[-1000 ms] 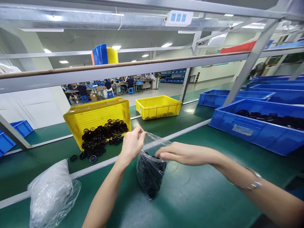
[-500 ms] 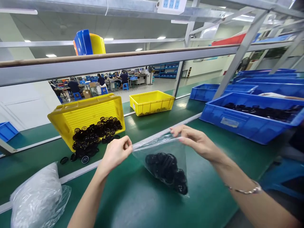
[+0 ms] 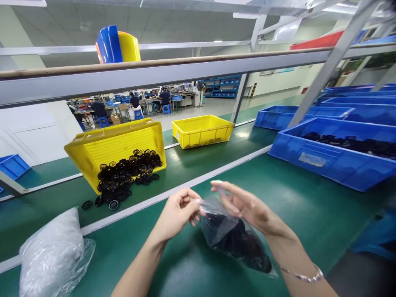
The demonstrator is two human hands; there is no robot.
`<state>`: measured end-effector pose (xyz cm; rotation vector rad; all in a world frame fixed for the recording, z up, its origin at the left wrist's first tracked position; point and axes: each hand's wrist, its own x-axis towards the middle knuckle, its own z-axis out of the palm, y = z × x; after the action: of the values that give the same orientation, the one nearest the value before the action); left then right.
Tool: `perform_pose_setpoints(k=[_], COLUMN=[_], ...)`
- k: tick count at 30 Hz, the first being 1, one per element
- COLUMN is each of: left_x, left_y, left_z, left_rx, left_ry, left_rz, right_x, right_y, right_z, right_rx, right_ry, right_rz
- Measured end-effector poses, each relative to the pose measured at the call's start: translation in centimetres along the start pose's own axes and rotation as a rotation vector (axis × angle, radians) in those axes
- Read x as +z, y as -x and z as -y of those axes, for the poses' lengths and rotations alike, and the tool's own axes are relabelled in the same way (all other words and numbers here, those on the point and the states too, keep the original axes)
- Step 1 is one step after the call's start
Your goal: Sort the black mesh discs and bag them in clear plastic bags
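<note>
A clear plastic bag (image 3: 235, 239) filled with black round parts hangs low over the green bench (image 3: 309, 214) in front of me. My left hand (image 3: 177, 212) pinches the bag's gathered mouth from the left. My right hand (image 3: 244, 204) grips the same top edge from the right, fingers partly spread over the plastic. Both hands sit close together at the bag's neck. The bag's body slants down toward the lower right, under my right wrist.
A tipped yellow crate (image 3: 116, 150) spills black round parts (image 3: 126, 175) onto the far belt. Another yellow crate (image 3: 202, 130) stands behind it. Blue bins (image 3: 331, 159) line the right side. A pile of clear bags (image 3: 52, 251) lies at the lower left. People sit at distant tables.
My hands have come together, gathering the bag's mouth that was stretched wide between them. The bag has swung lower and to the right.
</note>
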<state>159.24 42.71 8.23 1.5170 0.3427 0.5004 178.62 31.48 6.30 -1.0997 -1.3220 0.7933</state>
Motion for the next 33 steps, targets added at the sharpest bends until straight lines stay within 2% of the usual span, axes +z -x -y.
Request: perform_pose_setpoints(k=[2, 4, 6, 8, 12, 13, 16, 22, 26, 29, 31, 33], left_x=[1.1, 1.6, 1.4, 0.6, -0.4, -0.3, 0.5, 1.8, 2.2, 2.9, 3.5, 3.9], left_y=[-0.2, -0.4, -0.7, -1.0, -1.9, -2.1, -2.5, -2.3, -2.2, -2.0, -2.1, -2.3], left_z=[-0.4, -0.1, 1.1, 3.2, 8.4, 9.4, 11.3, 10.6, 9.7, 9.3, 8.9, 8.4], left_rx=[0.054, 0.174, 0.332, 0.419, 0.318, 0.324, 0.375, 0.251, 0.295, 0.357, 0.319, 0.227], left_ry=[-0.051, -0.217, -0.389, -0.468, -0.505, -0.517, -0.530, -0.619, -0.561, -0.382, -0.178, 0.094], left_rz=[0.013, -0.035, -0.097, -0.071, 0.186, 0.203, 0.106, 0.065, 0.055, 0.068, -0.037, -0.163], right_x=[1.2, 2.2, 2.7, 2.8, 3.7, 4.1, 5.1, 3.8, 2.6, 2.5, 2.8, 3.2], right_y=[0.1, 0.1, -0.1, -0.2, -0.3, -0.2, 0.0, 0.4, 1.1, 1.7, 1.9, 1.9], right_z=[0.1, 0.2, 0.0, -0.5, -2.5, -3.1, -5.2, -7.4, -7.3, -7.0, -6.7, -6.2], right_rx=[0.020, 0.021, 0.005, -0.010, -0.021, -0.018, 0.017, -0.011, -0.022, -0.033, -0.016, 0.011], right_ry=[0.222, 0.364, 0.398, 0.377, 0.265, 0.235, 0.141, -0.052, 0.050, 0.056, -0.002, -0.082], right_rz=[0.158, 0.196, 0.140, 0.049, -0.038, -0.043, -0.078, -0.188, -0.223, -0.147, -0.089, -0.086])
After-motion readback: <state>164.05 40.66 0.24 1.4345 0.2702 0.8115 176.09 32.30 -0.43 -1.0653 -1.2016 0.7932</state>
